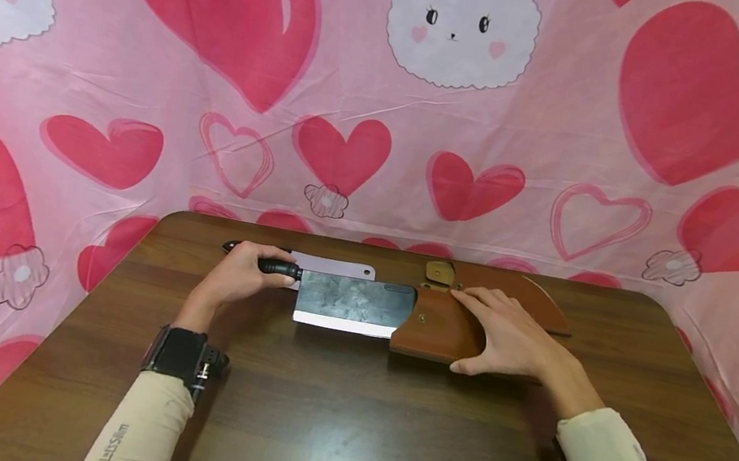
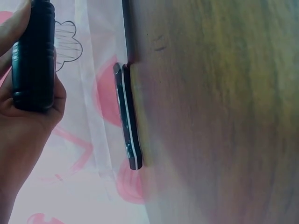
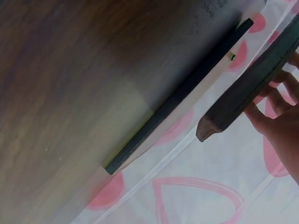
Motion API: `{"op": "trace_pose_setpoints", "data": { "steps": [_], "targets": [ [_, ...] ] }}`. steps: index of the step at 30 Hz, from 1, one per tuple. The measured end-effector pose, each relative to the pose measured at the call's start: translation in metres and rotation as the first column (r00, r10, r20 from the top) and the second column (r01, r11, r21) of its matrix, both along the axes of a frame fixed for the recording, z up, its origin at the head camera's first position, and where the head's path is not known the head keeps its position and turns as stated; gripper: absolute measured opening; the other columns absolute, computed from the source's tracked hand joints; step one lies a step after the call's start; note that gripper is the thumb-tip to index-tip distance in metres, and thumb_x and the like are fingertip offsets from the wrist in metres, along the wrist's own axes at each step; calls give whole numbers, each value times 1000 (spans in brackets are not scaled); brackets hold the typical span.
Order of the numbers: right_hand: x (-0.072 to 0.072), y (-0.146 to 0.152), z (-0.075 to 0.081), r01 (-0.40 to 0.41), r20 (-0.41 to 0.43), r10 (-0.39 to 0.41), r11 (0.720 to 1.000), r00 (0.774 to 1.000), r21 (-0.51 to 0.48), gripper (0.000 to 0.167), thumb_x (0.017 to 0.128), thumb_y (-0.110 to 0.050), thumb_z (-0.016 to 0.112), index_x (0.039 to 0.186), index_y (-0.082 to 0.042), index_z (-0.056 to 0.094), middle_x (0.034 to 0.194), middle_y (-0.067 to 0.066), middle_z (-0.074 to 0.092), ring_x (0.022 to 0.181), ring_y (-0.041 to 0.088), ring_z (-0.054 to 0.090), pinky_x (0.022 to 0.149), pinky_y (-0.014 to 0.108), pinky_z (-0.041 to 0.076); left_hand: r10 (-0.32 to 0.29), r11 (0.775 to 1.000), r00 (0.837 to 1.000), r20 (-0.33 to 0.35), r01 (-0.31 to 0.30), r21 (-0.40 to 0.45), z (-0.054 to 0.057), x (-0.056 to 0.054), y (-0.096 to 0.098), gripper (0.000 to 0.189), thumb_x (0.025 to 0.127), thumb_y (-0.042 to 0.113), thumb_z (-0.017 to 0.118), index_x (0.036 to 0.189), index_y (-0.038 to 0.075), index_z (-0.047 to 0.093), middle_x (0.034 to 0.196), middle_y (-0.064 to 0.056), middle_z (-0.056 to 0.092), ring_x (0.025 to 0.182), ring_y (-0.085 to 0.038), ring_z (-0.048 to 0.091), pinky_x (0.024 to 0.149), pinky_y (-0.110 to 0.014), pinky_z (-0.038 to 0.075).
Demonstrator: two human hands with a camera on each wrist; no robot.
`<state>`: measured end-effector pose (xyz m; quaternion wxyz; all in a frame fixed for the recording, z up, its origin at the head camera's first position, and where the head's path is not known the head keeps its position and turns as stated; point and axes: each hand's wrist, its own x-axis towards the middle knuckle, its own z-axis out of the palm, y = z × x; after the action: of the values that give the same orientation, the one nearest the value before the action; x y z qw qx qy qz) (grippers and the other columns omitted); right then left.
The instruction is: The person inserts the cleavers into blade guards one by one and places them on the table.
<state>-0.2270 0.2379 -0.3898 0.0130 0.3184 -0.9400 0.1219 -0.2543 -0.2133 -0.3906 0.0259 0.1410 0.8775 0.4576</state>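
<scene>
Head view: set highest and farthest back, facing forward and down across the brown wood-grained tabletop (image 1: pixel 333 438) to the pink heart-printed cloth (image 1: pixel 342 94). Left wrist view: near, low, turned sideways, tabletop at right; it shares with the head view the left hand (image 2: pixel 35 123) and black ribbed cylindrical handle (image 2: pixel 33 65). Right wrist view: near, low, slanted, tabletop at upper left; it shares the right hand (image 3: pixel 281 114) and brown leather sheath (image 3: pixel 247 84), here edge-on.

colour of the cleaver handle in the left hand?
The handle is black, with grooves around it; it shows best in the left wrist view.
</scene>
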Motion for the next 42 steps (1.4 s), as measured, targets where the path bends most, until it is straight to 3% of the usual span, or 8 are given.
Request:
{"op": "trace_pose_setpoints", "data": {
  "steps": [15, 20, 42],
  "targets": [
    [0, -6, 0, -2, -14, 2, 1000, 1000, 13, 111, 65, -67, 82, 154, -13, 44, 148, 13, 46, 131, 36, 43, 102, 66, 37, 50, 998, 999, 14, -50, 28, -2, 1, 4, 38, 86, 20, 83, 121, 8, 75, 119, -15, 69, 99, -30, 64, 86, -40, 55],
    [1, -7, 0, -4, -18, 4, 1000, 1000, 15, 110, 65, -65, 83, 154, -13, 44, 147, 12, 47, 130, 35, 43, 102, 66, 37, 46, 999, 999, 11, -46, 22, -1, 1, 8, 40, 86, 19, 83, 122, 5, 74, 118, -16, 69, 99, -30, 64, 84, -37, 55],
    [-5, -31, -3, -53, -25, 53, 999, 998, 8, 109, 67, -63, 83, 154, -11, 44, 145, 11, 48, 129, 33, 43, 104, 63, 37, 54, 998, 995, -89, -56, -27, -3, 2, 11, 35, 84, 16, 84, 116, 4, 76, 110, -14, 72, 96, -27, 65, 85, -40, 53]
  ]
}}
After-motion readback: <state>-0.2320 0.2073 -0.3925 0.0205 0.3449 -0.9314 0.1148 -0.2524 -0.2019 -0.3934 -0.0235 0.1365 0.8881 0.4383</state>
